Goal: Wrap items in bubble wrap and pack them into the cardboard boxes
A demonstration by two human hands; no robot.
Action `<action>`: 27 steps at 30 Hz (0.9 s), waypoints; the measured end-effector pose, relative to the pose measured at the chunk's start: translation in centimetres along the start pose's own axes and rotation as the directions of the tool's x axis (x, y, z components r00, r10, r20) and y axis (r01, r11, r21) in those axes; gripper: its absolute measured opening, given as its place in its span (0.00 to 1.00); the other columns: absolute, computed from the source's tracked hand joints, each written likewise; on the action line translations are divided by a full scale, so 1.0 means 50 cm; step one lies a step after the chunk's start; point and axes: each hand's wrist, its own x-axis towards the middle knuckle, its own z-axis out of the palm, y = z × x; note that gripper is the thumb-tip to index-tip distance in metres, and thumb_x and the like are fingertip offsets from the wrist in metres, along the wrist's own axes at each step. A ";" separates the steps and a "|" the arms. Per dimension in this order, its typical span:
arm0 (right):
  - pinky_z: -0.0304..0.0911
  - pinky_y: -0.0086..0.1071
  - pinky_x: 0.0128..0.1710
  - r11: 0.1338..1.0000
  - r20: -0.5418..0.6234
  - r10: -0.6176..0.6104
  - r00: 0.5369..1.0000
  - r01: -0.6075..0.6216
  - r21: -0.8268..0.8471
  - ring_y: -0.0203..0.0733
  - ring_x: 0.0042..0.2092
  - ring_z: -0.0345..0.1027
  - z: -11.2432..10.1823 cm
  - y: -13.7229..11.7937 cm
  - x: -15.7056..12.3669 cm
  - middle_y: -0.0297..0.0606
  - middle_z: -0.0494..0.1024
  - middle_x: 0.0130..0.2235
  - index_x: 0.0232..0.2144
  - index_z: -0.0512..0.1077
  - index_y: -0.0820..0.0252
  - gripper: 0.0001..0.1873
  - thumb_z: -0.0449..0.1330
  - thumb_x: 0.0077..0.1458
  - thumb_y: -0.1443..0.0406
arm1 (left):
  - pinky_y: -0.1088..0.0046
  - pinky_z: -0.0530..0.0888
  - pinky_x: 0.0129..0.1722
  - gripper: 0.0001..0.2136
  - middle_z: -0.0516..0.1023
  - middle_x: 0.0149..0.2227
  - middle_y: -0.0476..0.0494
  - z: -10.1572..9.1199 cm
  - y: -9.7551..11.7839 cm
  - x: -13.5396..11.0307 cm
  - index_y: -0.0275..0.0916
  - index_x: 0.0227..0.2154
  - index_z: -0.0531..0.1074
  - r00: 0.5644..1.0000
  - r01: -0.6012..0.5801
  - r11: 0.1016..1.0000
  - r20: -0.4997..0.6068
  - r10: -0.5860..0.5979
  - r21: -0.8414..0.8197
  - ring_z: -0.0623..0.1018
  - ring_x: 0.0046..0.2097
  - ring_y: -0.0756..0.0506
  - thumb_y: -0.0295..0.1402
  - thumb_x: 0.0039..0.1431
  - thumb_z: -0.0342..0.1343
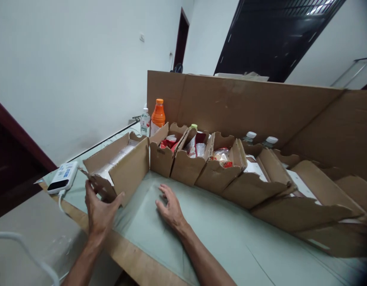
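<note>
At the left end of the row, a long open cardboard box is set at an angle and has clear plastic packaging in it. My left hand grips its near end, with the thumb at the right corner and the fingers at the left one. My right hand is held over the green tabletop, fingers apart and holding nothing. It is a little right of that box and in front of another cardboard box with red packets inside.
More cardboard boxes with packaged goods run to the right. Behind stand an orange bottle, a clear bottle and a tall cardboard panel. A white device with a cable lies by the table's left edge.
</note>
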 end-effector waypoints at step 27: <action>0.63 0.47 0.60 0.998 -0.010 -0.015 1.000 0.014 -0.053 0.52 0.60 0.68 -0.006 -0.022 0.005 0.48 0.76 0.57 0.40 0.79 0.57 0.14 0.59 0.50 0.70 | 0.44 0.58 0.67 0.49 0.41 0.72 0.24 0.293 -0.012 0.027 0.37 0.70 0.44 0.924 -0.181 0.969 0.307 0.226 -0.170 0.47 0.73 0.28 0.32 0.48 0.65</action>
